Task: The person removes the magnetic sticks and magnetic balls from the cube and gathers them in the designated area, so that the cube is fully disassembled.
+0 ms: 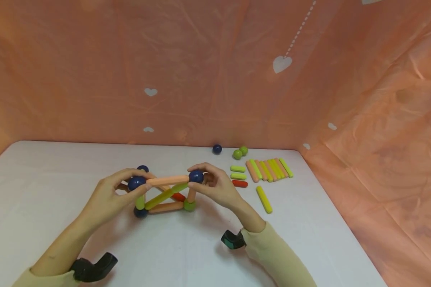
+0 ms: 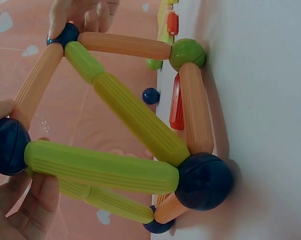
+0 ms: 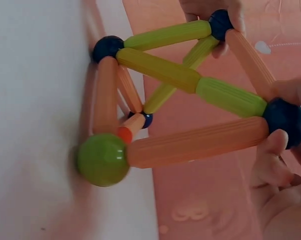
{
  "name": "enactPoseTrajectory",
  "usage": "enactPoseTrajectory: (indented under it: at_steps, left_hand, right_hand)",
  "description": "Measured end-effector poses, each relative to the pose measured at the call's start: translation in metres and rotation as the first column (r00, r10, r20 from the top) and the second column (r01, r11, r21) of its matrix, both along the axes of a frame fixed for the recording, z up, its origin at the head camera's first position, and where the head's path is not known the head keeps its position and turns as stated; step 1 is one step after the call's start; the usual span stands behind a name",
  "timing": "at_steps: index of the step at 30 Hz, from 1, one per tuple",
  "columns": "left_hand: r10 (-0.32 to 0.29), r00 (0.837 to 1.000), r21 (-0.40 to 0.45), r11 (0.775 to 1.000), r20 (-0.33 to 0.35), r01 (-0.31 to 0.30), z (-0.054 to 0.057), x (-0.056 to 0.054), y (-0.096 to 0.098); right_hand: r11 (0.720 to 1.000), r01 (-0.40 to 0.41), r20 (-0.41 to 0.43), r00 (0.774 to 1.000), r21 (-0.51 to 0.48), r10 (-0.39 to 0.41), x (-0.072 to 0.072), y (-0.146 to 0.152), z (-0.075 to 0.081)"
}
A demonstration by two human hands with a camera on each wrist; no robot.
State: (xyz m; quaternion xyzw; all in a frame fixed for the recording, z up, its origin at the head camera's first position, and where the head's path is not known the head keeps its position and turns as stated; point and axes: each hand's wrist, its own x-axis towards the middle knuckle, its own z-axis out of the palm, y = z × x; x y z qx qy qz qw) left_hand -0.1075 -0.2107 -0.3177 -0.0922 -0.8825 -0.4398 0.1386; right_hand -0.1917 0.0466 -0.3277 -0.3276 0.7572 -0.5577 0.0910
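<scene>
A frame of ribbed rods and balls stands on the table between both hands. My left hand (image 1: 105, 201) pinches its upper left dark blue ball (image 1: 137, 183); my right hand (image 1: 222, 191) holds the upper right dark blue ball (image 1: 196, 176) between thumb and fingers. An orange rod (image 1: 168, 180) spans these two balls. Low on the frame are a dark blue ball (image 2: 204, 182) and a green ball (image 3: 103, 160), joined by another orange rod (image 3: 106, 95). A yellow rod (image 3: 158, 70) and a short green rod (image 3: 230, 96) run diagonally up to the right-hand ball. Another blue ball (image 3: 143, 119) sits behind.
Beyond the right hand lie a loose blue ball (image 1: 217, 149), two green balls (image 1: 238, 154), short green rods (image 1: 238, 169) and a red rod (image 1: 240, 183). Several rods (image 1: 269, 170) lie in a row, a yellow rod (image 1: 264, 199) before them. An orange cloth (image 1: 201, 79) hangs behind the table.
</scene>
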Motion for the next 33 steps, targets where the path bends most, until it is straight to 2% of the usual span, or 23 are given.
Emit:
enactPoseTrajectory:
  at_steps: [4,7,10,12,19,26,29,33]
  left_hand:
    - [-0.01,1.0,0.006,1.0,-0.017,0.01,-0.0009,0.0006,0.0002]
    - [-0.01,1.0,0.008,1.0,-0.026,0.01,-0.0013,0.0009,0.0003]
    - [-0.012,1.0,0.011,1.0,-0.027,0.013,-0.0015,0.0012,0.0003]
    - [-0.011,1.0,0.01,1.0,-0.024,0.012,-0.0016,0.0014,-0.0002]
    - [-0.006,1.0,0.02,1.0,-0.013,0.006,-0.0022,0.0015,-0.0022]
    - [-0.006,1.0,0.014,1.0,0.004,0.006,-0.0016,0.0015,-0.0017]
    - [0.0,1.0,0.005,1.0,0.016,0.0,-0.0018,0.0019,-0.0012]
    - [0.007,1.0,0.0,1.0,0.008,-0.006,-0.0024,0.0019,-0.0002]
  right_hand:
    - [0.996,-0.001,-0.096,0.995,0.086,0.009,0.0005,-0.0036,0.0051]
    - [0.99,-0.002,-0.211,0.977,0.143,0.033,0.0009,-0.0052,0.0068]
    - [0.989,-0.002,-0.278,0.96,0.145,0.042,0.0017,-0.0048,0.0046]
    - [0.992,0.0,-0.289,0.957,0.128,0.037,0.0021,-0.004,0.0019]
    - [0.997,0.02,-0.271,0.963,0.079,0.002,0.0034,-0.0039,-0.0024]
    - [0.998,0.061,-0.106,0.993,0.001,-0.06,0.0056,-0.0008,-0.0025]
    - [0.999,0.043,-0.074,0.996,-0.023,-0.045,0.0068,0.001,-0.0026]
    - [0.999,0.036,-0.075,0.996,-0.04,-0.039,0.0062,0.0009,-0.0013]
